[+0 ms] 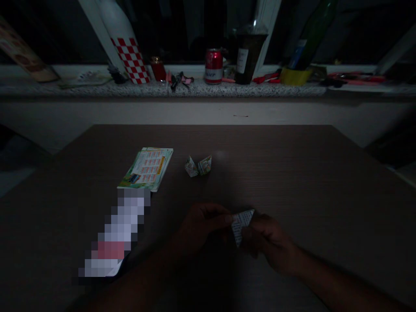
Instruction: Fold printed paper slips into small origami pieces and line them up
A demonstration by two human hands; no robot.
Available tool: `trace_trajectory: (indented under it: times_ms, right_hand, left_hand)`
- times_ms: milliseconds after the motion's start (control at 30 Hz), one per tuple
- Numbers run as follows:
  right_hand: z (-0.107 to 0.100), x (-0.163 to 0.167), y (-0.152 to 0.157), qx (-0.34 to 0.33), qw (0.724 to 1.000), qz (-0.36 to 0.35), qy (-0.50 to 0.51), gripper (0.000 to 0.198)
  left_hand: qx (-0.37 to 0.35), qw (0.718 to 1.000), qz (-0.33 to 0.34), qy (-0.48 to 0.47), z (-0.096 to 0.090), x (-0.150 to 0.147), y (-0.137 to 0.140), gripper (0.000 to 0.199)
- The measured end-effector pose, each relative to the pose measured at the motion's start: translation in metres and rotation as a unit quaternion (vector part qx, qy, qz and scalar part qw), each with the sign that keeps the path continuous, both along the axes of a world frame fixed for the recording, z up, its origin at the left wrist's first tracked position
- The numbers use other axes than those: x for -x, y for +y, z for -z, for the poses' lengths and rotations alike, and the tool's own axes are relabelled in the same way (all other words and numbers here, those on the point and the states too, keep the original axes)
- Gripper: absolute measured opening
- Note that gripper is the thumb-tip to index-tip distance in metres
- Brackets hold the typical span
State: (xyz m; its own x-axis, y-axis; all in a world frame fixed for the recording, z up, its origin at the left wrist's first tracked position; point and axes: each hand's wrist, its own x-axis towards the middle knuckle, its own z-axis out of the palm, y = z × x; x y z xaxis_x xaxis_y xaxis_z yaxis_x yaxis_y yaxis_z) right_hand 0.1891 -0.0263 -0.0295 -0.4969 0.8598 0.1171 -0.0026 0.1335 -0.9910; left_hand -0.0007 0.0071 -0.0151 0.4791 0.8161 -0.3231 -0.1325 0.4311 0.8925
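Between my two hands is a small folded piece of printed paper (241, 222), triangular in outline. My left hand (208, 223) pinches its upper left corner between thumb and fingers. On the other side, my right hand (268, 238) is closed on the paper's right edge, with the thumb in front. Beyond my hands, two pointed pieces of folded printed paper (205, 165) stand close together on the table. The room is dim, and shadow hides parts of the fingers.
A stack of printed calendar cards (147, 169) lies left on the brown table (276, 164), above a pixelated bright item (125, 221). Along the granite windowsill (191, 90) stand a red can (213, 67), a checkered bottle (131, 58), a dark bottle (246, 60) and a green bottle (312, 37).
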Motion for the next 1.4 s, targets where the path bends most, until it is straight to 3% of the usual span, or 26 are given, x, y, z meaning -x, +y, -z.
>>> trace_trajectory:
  times_ms: [267,533,833,967,1200,1400]
  right_hand:
    - [0.004,-0.001,-0.001,-0.033,0.999,0.007,-0.01,0.041]
    - [-0.011,0.004,-0.001,-0.106,0.992,-0.01,-0.061,0.03]
    - [-0.008,0.005,0.0,-0.079,0.994,0.013,-0.075,0.02]
    - [-0.009,0.005,-0.001,-0.064,0.995,0.017,-0.073,0.024]
    - [-0.008,0.002,0.003,-0.048,0.998,0.025,0.023,0.02]
    - [-0.005,0.001,0.002,0.006,0.998,0.002,0.067,0.015]
  left_hand:
    - [-0.01,0.999,0.019,-0.026,-0.001,0.0,0.0,0.015]
    - [0.019,0.999,-0.002,-0.03,-0.001,-0.002,-0.001,0.02]
    - [0.015,0.999,-0.013,-0.036,0.004,-0.002,0.0,0.021]
    - [0.022,0.999,-0.019,-0.04,0.002,-0.003,0.0,0.022]
    - [0.12,0.989,-0.017,-0.084,-0.005,-0.004,-0.001,0.023]
    - [0.158,0.981,0.016,-0.115,-0.004,-0.001,-0.003,0.02]
